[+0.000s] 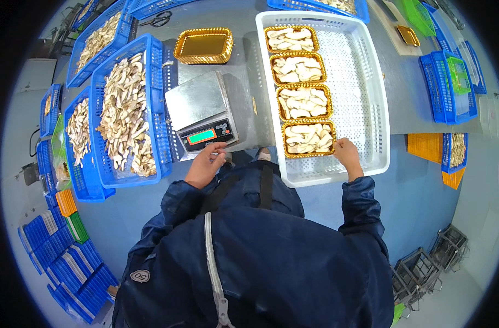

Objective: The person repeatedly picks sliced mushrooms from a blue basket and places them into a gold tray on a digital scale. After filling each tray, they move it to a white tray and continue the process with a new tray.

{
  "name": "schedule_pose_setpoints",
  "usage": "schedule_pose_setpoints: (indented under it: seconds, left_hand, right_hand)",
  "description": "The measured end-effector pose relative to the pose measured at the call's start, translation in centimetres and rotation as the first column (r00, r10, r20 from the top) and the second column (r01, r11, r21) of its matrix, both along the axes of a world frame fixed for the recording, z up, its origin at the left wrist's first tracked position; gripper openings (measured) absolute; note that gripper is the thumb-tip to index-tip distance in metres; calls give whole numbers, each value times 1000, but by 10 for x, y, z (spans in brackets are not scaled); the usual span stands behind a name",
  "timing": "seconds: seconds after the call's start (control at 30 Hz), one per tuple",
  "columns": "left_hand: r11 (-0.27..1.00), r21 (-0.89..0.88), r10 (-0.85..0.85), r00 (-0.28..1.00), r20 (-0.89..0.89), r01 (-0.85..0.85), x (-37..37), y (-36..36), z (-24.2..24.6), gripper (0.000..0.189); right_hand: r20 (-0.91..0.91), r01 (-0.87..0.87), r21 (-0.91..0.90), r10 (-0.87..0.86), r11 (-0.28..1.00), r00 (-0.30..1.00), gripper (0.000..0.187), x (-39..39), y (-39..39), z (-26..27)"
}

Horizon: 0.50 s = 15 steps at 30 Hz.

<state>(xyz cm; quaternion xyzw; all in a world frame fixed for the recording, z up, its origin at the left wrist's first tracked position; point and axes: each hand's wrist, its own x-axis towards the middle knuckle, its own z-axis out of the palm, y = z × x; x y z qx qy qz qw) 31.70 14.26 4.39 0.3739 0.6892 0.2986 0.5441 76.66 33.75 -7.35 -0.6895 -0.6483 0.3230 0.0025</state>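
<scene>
My right hand (348, 153) grips the right rim of the nearest gold tray (309, 155), which holds sliced mushrooms (309, 138). This tray and several like it stand in a column along the left side of a white perforated plastic crate (384, 123). In front of the digital scale (198, 100) my left hand (208, 164) hovers with fingers curled and nothing in them. The metal pan of the scale bears nothing, and its display is lit green. Behind the scale sits a stack of empty gold trays (203, 45).
Blue plastic crates (161, 123) of sliced mushrooms line the left of the metal table (245, 123). Black-handled scissors (161, 18) lie at the back. To the right are a cutting board (397, 41) with a gold tray and more blue crates (438, 90).
</scene>
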Motion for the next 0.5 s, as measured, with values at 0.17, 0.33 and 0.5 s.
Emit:
schedule_pose_setpoints:
  seconds: [0.17,0.33,0.5]
  left_hand:
    - [1000,-8,23,1000,5,-23,-8,-12,-5,37]
    - [994,41,103,991,-86,-100,-18,-28,-6,35]
    - [967,112,242,962,-129,-228,-40,-49,-6,32]
  right_hand:
    - [-65,-26,-13,25,1000,998,28,4,0,-3]
    - [190,-164,-56,172,985,967,37,-12,12,39]
    - [99,-212,235,194,949,976,33,-89,32,117]
